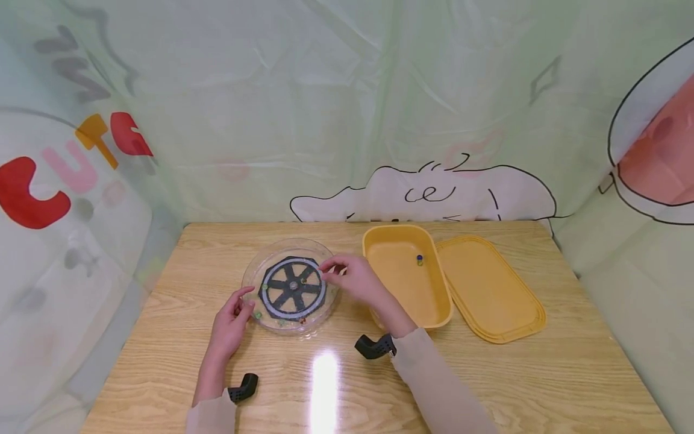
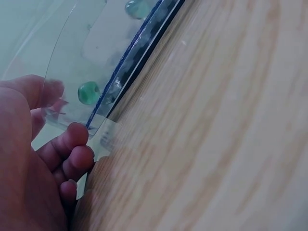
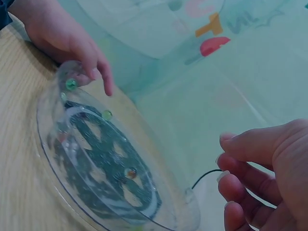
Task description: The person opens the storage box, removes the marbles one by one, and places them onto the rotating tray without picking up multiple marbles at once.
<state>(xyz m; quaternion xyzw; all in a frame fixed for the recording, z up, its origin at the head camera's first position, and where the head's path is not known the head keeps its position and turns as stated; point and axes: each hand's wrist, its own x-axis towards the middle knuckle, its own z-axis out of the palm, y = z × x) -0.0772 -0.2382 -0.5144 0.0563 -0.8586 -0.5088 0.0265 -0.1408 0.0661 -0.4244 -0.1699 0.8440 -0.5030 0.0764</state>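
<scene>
A round clear plastic dish [image 1: 290, 242] stands on the wooden table, with a dark six-spoked wheel shape [image 1: 293, 286] at its bottom. Several glass marbles lie in it, among them a green marble [image 2: 89, 93] near my left hand, another green marble [image 3: 107, 115], and a brownish marble [image 3: 130, 172] on the wheel. My left hand [image 1: 230, 322] holds the dish's near-left rim between thumb and fingers. Above the right rim hovers my right hand [image 1: 355, 277], fingers loosely bent, thumb close to the index fingertip; nothing shows between them in the right wrist view.
Right of the dish stands a yellow tub [image 1: 390, 265], holding one small blue-and-yellow marble [image 1: 420, 260]. Its flat yellow lid [image 1: 490, 289] lies beside it on the table [image 1: 542, 380]. A printed curtain [image 1: 271, 120] hangs behind and at both sides.
</scene>
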